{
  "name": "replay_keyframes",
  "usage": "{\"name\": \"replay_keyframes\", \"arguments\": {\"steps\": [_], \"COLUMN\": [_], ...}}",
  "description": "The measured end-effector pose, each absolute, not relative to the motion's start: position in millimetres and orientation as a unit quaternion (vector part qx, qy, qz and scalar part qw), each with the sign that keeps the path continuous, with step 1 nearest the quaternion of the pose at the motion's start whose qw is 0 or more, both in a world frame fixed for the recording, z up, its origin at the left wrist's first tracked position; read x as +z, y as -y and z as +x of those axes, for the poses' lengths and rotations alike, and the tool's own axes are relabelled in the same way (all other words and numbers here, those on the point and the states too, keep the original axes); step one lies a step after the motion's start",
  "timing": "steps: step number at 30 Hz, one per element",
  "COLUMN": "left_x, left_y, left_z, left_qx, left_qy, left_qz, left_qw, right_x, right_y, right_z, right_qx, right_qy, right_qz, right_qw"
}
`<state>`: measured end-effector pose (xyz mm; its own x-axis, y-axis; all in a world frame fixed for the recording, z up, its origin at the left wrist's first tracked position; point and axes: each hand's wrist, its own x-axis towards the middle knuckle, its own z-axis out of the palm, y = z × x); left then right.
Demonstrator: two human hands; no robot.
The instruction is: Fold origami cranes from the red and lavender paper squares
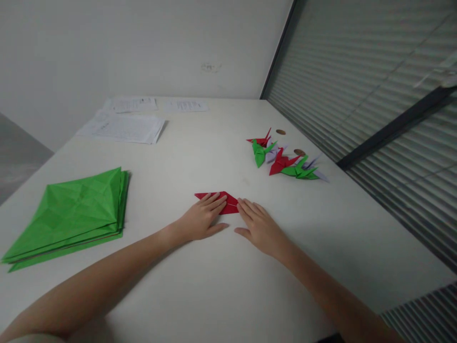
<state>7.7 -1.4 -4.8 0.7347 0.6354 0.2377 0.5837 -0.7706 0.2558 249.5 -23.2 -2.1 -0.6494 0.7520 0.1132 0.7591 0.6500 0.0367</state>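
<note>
A small piece of folded red origami paper (231, 202) lies on the white table in front of me, with a narrow point showing at its left. My left hand (204, 215) rests flat across its left part, fingers stretched out and thumb apart. On the right end of the paper press the fingertips of my right hand (260, 226), its fingers straight and its thumb held away. Both hands cover parts of the paper, so its full outline is hidden. A pale line runs along the fold between the hands.
A stack of creased green paper (80, 200) lies at the left. Several folded paper cranes, among them a red crane (282, 162) and a green crane (303, 170), sit at the right. Printed sheets (128, 127) lie toward the back wall. Window blinds (360, 71) border the table's right side.
</note>
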Motion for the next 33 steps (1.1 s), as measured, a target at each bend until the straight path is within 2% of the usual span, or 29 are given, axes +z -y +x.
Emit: {"name": "replay_keyframes", "arguments": {"steps": [5, 20, 24, 33], "left_x": [-2.2, 5.2, 10.7, -8.3], "left_y": [3.8, -12.2, -34.2, -46.0], "left_z": [7.7, -9.0, -33.8, -52.0], "left_qx": [0.124, 0.164, 0.163, 0.276], "left_qy": [-0.347, -0.379, -0.364, -0.39], "left_qz": [0.926, 0.91, 0.913, 0.861], "left_qw": [0.078, 0.04, 0.088, 0.175], "right_x": [-10.5, -10.9, -12.0, -12.6], "right_y": [30.9, 26.8, 22.1, 17.6], "right_z": [253.4, 264.5, 268.8, 272.1], "right_qx": [-0.005, 0.018, 0.01, 0.003], "right_qy": [0.902, 0.911, 0.907, 0.898], "right_qz": [-0.427, -0.397, -0.407, -0.423], "right_qw": [0.059, 0.107, 0.112, 0.122]}}
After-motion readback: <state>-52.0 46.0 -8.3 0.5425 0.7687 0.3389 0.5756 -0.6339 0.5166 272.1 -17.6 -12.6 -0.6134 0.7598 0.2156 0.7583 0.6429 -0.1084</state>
